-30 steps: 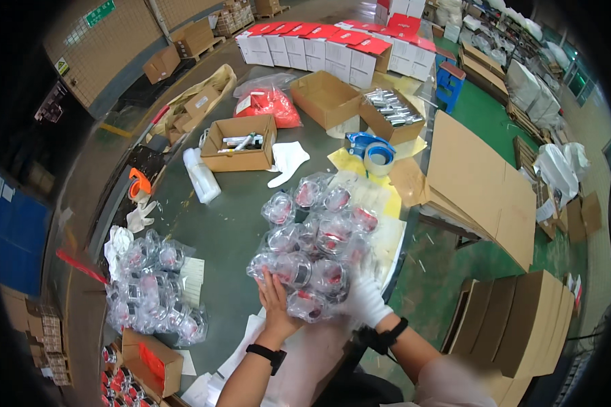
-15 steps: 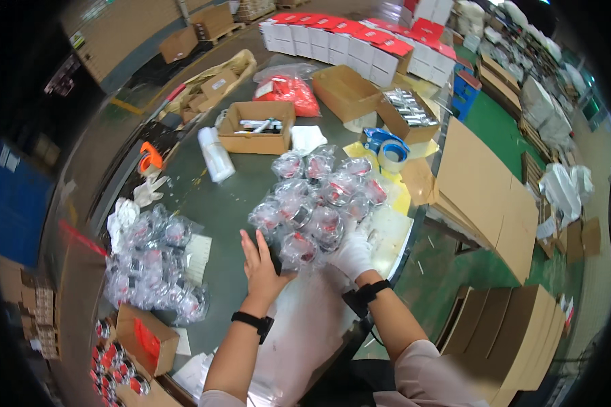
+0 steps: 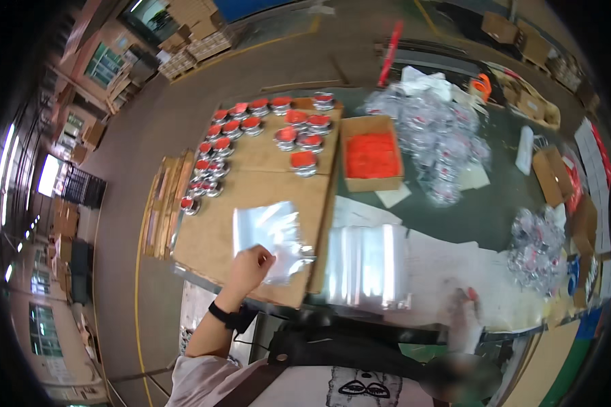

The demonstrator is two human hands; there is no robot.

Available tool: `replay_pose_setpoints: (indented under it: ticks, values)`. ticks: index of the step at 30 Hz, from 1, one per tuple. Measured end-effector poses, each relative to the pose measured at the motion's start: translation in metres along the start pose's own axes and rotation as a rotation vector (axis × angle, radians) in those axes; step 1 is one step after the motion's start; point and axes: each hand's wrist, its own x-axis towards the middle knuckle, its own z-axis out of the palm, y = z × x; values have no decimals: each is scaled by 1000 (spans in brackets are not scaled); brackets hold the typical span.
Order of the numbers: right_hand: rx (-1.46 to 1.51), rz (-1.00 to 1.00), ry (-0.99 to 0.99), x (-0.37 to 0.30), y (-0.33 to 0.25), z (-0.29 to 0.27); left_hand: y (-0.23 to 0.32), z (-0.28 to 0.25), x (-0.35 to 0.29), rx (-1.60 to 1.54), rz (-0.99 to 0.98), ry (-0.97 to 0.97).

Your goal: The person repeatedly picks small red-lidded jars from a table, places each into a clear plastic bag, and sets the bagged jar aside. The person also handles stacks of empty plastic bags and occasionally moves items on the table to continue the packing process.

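My left hand [image 3: 253,266] is closed, thumb and fingers together, on the near edge of a clear plastic bag [image 3: 268,227], one of a thin loose pile lying on a brown cardboard sheet [image 3: 251,186]. My right hand [image 3: 464,319], in a white glove, is smeared by motion low over the table's near edge, so its fingers cannot be made out. Between the hands lies a flat stack of clear plastic bags [image 3: 366,268]. Beyond my left hand, several round silver metal parts with red tops [image 3: 232,129] stand in rows on the cardboard.
An open carton [image 3: 352,178] of red pieces stands beside the cardboard sheet. Bagged round parts are heaped behind it [image 3: 445,146], with another heap [image 3: 538,247] at the right. A roll of clear film [image 3: 525,149] and an orange tape dispenser [image 3: 482,88] lie farther off.
The view has swung left, bringing the cardboard with the metal parts before me. My hands have left the bagged heap; the left has closed on a plastic bag.
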Motion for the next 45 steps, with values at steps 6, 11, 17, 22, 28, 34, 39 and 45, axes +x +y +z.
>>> replay_pose_setpoints:
  ticks: [6, 11, 17, 22, 28, 34, 39, 45]
  values:
    - [-552, 19, -586, -37, 40, 230, -62, 49, 50, -55, 128, 37]
    - [-937, -434, -523, -36, 101, 342, -89, 15, 58, -498, 340, -33]
    - [-727, -109, -599, -74, 107, 439, -142, -59, 43, -958, 111, -104]
    - [-585, -5, -752, -126, 146, 523, -160, -114, 14, -1343, 21, -106]
    - [-959, -822, -765, -74, 210, 630, -279, -196, -22, -1217, -284, 604]
    - [-1687, -869, -805, -30, 240, 672, -276, -210, 2, -143, 19, 356]
    - [-880, -74, -960, -72, 194, 617, -281, -85, 40, -544, -31, 34]
    - [-1420, -731, -905, -126, 256, 545, -288, -54, 38, -1201, -324, 200]
